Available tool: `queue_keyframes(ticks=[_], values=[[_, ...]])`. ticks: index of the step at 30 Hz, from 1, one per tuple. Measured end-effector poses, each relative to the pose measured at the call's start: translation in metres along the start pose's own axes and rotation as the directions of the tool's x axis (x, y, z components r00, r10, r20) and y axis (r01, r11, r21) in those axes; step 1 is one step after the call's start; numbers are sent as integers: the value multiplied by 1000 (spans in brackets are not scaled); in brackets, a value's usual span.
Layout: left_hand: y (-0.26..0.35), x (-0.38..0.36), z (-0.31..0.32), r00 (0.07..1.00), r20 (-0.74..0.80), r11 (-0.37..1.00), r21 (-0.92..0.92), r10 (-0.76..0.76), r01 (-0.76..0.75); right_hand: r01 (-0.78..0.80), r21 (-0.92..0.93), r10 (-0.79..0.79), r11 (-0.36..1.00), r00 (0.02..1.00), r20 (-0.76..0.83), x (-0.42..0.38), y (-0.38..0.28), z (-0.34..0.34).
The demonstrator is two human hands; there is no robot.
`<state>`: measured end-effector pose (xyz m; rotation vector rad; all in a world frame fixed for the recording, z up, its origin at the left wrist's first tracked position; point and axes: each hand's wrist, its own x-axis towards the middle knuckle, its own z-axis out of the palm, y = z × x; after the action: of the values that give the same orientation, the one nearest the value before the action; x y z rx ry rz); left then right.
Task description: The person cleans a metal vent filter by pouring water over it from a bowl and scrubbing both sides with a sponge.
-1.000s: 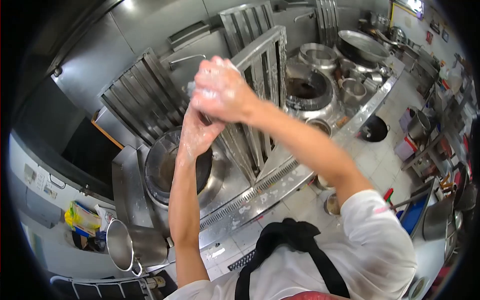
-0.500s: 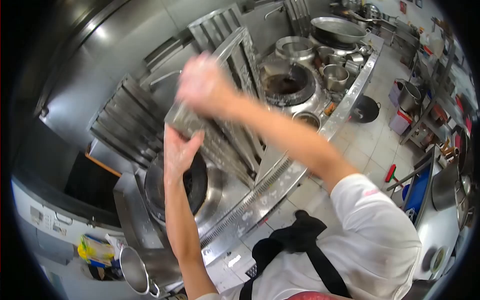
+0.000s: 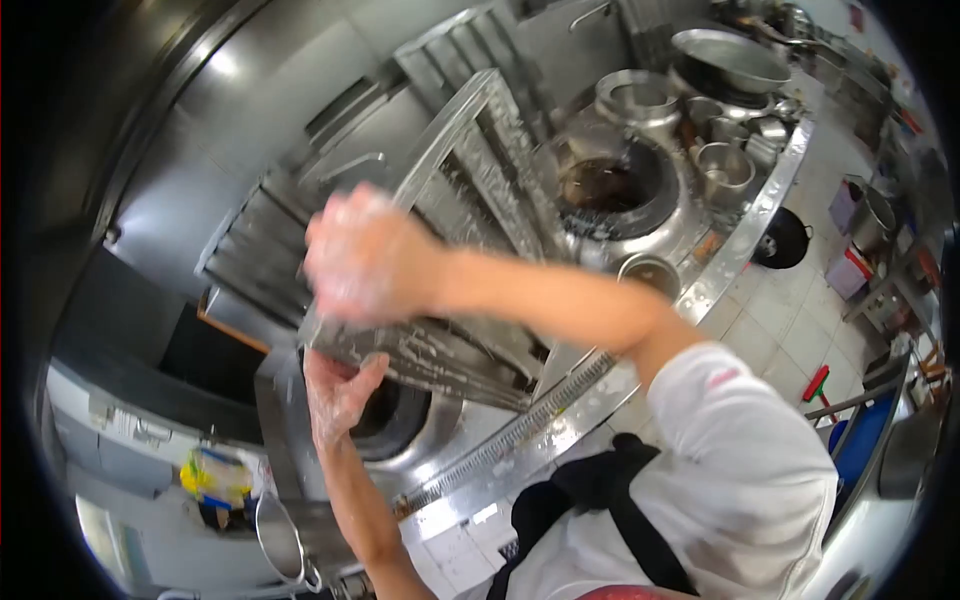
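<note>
Two lathered hands, the left hand [image 3: 338,395] and the right hand [image 3: 368,255], are set at one end of a slatted metal panel [image 3: 500,170], which is held on edge at a slant above the metal table [image 3: 550,437]. By the left hand the lower corner is gripped from beneath, with the thumb laid along the near side and the fingers tucked mostly out of sight. The right hand, blurred and foamy, is placed just above it, closed into a loose fist; whether a pad is held inside, or the metal is touched, cannot be told. The panel's opposite lower corner, to the right of both hands, appears to be rested on the table. Below the left hand a dark burner ring [image 3: 400,425] is partly covered; to the right of the right hand, past the panel, another wok burner [image 3: 615,185] is left in view. White foam is streaked over the slats, so the step in hand is judged to be the rubbing down of the frame with suds. For the next stroke, a firm hold by the left hand is called for, since soapy metal could be slipped from, while even pressure along the frame is required of the right hand.
</note>
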<state>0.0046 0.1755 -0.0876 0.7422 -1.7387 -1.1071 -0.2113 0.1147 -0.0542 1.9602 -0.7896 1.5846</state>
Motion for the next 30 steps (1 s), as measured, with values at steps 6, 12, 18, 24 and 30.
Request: queue_keyframes(ticks=[6,12,18,24,30], values=[[-2,-2,-13,989,-126,991,101,-73,86,-142,-640,323,755,930,175,-15,273,-16],[12,-45,-78,948,-296,952,240,-115,190,-802,401,833,442,533,147,-252,205,16],[11,-87,-135,893,-450,966,225,-10,125,-513,-635,809,578,256,530,-506,49,15],[17,-116,-155,875,-463,932,361,145,37,-793,-507,913,337,144,382,-591,73,0],[25,-131,-180,932,-281,893,442,229,-86,-746,470,879,-472,-359,313,-518,76,-73]])
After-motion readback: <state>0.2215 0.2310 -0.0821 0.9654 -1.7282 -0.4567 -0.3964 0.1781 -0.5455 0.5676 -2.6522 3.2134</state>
